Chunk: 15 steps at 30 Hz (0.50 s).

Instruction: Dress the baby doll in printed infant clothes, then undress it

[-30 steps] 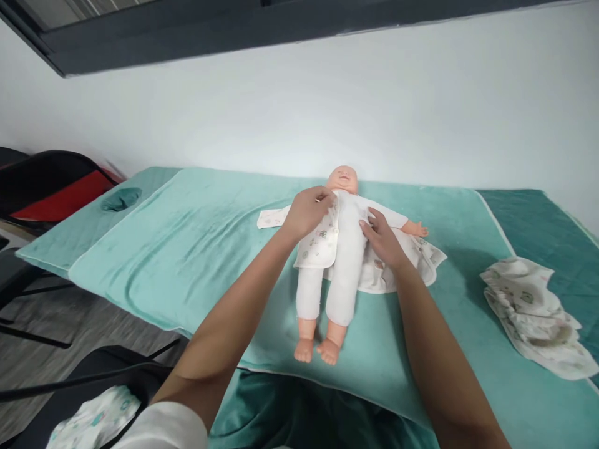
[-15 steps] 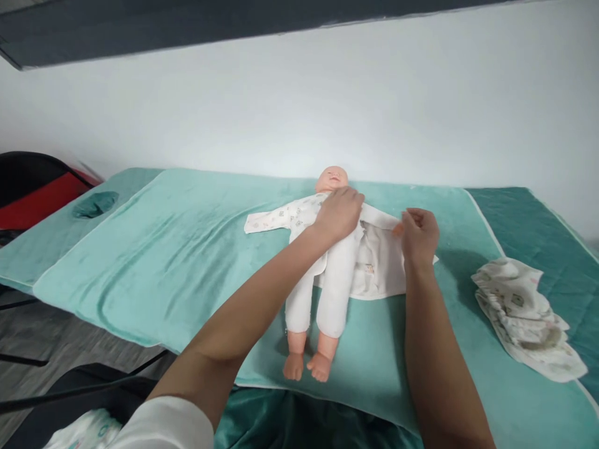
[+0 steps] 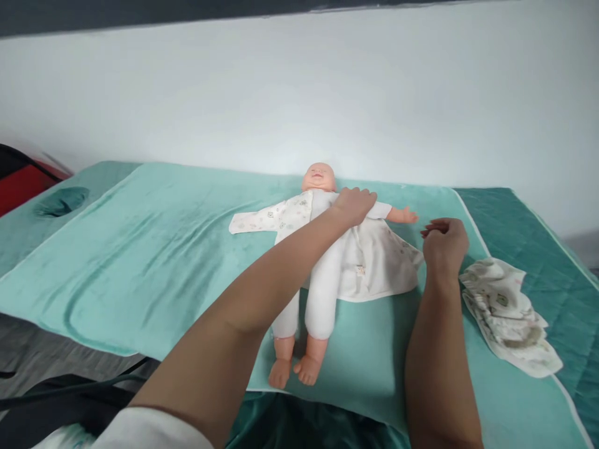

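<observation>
"The left hand, fingers bent, lies over the doll at its shoulder. Is it gripping?"

"One cannot tell. The right hand, loosely curled, is beyond the doll's outstretched arm; whether it holds anything is hidden."

"And the doll?"

"On its back on the green bed: pink head, bare feet, white legs. A printed white jacket covers one side, the rest spread out beside the doll."
</observation>
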Each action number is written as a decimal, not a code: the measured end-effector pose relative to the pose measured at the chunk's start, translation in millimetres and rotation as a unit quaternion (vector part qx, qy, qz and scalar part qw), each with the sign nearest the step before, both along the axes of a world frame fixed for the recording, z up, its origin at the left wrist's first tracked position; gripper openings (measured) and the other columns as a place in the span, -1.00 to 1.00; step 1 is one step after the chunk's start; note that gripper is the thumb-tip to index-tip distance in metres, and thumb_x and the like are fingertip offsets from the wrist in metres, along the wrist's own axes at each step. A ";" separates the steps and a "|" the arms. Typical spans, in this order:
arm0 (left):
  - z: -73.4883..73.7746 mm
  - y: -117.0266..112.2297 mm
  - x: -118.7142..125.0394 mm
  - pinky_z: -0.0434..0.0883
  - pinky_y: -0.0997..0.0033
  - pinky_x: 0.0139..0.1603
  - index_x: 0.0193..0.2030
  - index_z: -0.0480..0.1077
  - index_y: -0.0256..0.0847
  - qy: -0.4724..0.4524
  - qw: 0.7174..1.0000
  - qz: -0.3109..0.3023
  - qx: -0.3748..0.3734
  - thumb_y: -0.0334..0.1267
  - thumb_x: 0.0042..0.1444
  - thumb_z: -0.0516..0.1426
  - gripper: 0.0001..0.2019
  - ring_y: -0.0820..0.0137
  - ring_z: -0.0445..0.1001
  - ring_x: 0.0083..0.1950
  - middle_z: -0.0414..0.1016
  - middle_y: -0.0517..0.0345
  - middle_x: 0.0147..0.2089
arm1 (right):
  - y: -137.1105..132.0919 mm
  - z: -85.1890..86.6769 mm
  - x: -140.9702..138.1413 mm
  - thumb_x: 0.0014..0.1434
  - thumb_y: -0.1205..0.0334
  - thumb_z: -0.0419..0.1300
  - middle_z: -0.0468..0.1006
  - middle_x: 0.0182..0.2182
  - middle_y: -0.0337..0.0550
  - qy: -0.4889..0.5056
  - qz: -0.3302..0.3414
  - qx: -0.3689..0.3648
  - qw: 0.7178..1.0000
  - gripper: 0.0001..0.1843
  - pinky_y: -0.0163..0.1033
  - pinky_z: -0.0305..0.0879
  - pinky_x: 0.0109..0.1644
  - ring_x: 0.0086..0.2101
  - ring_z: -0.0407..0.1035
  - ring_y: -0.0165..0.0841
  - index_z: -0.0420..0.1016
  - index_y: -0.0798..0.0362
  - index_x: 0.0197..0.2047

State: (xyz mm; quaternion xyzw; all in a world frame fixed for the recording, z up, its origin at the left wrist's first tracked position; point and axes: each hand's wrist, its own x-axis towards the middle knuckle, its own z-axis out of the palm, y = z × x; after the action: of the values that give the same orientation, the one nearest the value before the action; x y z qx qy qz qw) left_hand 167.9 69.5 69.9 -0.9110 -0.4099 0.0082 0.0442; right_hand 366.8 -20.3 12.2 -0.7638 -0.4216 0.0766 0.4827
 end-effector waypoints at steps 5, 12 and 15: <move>11.5 -1.4 -16.2 0.33 0.14 -0.06 0.18 0.30 -0.29 -0.013 1.000 0.006 0.003 -0.52 0.19 0.01 -0.59 0.09 0.44 0.11 0.47 -0.16 0.10 | 4.5 -3.5 -19.9 0.08 0.01 0.16 0.49 -0.55 -0.09 -0.051 0.100 -0.160 0.981 -0.75 -0.02 0.34 -0.22 -0.44 0.39 -0.17 0.42 -0.02 -0.50; 18.9 -14.3 -22.0 0.32 0.17 -0.05 0.16 0.32 -0.26 -0.004 1.000 0.019 0.006 -0.54 0.18 0.00 -0.59 0.13 0.42 0.11 0.48 -0.12 0.09 | 5.0 -0.1 -30.7 -0.03 -0.01 0.24 0.33 -0.66 -0.26 -0.023 0.164 -0.174 0.971 -0.68 -0.19 0.16 -0.40 -0.53 0.21 -0.34 0.28 -0.03 -0.61; 21.5 -17.8 -25.0 0.32 0.16 -0.05 0.15 0.33 -0.27 0.008 1.000 0.015 0.011 -0.56 0.18 -0.01 -0.59 0.12 0.43 0.12 0.49 -0.12 0.09 | 7.8 -3.7 -16.5 -0.03 -0.03 0.21 0.20 -0.68 -0.35 0.144 0.133 -0.047 0.979 -0.70 -0.23 0.05 -0.49 -0.57 0.11 -0.38 0.21 -0.06 -0.52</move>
State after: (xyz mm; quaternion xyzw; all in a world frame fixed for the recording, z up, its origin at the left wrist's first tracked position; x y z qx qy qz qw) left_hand 143.0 51.7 91.4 -0.9043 -0.4230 0.0116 0.0571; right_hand 350.3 -12.5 8.5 -0.7037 -0.4412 0.2690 0.4876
